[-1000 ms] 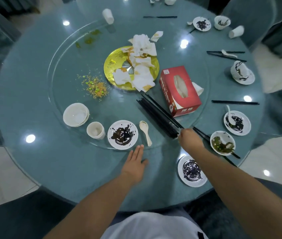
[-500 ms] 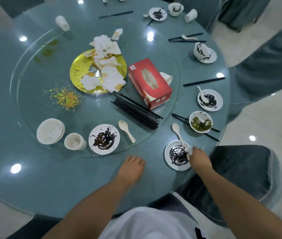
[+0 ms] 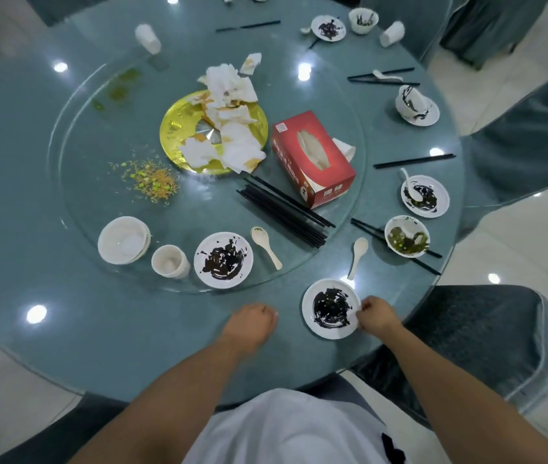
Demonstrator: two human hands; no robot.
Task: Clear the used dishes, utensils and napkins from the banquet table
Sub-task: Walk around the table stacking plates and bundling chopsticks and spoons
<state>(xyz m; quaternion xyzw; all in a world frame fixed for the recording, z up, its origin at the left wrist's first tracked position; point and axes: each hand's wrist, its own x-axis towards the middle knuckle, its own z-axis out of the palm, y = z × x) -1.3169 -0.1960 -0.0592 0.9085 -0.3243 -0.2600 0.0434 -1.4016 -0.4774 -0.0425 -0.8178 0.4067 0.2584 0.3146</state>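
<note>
Round glass table (image 3: pixel 65 329) with a glass turntable (image 3: pixel 75 202) on top, pretty wrecked after the meal. Far left on the turntable sits a stack of white bowls (image 3: pixel 124 240), then a small white cup (image 3: pixel 169 261) right beside it, then a white saucer (image 3: pixel 223 260) smeared with dark sauce, and a white spoon (image 3: pixel 264 242) just to its right. Behind those is a scatter of yellow and green food crumbs (image 3: pixel 148 178). In the middle there's a gold plate (image 3: pixel 178 128) heaped with crumpled used napkins (image 3: pixel 229 112), and next to that a bundle of black chopsticks (image 3: pixel 286 212) lying against a red tissue box (image 3: pixel 312 159).

The left hand (image 3: pixel 250 324) rests on the bare table near the edge, fingers curled under, holding nothing as far as I can see. Just to its right is another sauce-smeared plate (image 3: pixel 319 326), off the turntable and close to the table edge. The right hand (image 3: pixel 375 315) pinches that plate's right rim, fingers curled onto it. A second spoon (image 3: pixel 358 256) lies just behind the plate.

Further right: a bowl (image 3: pixel 406 236) with green leftovers sitting over a pair of chopsticks, then a dirty dish (image 3: pixel 425 195) with a spoon in it, more loose chopsticks, and a tipped cup on a saucer (image 3: pixel 416 105) further back. A grey chair (image 3: pixel 486 346) stands at the right.
</note>
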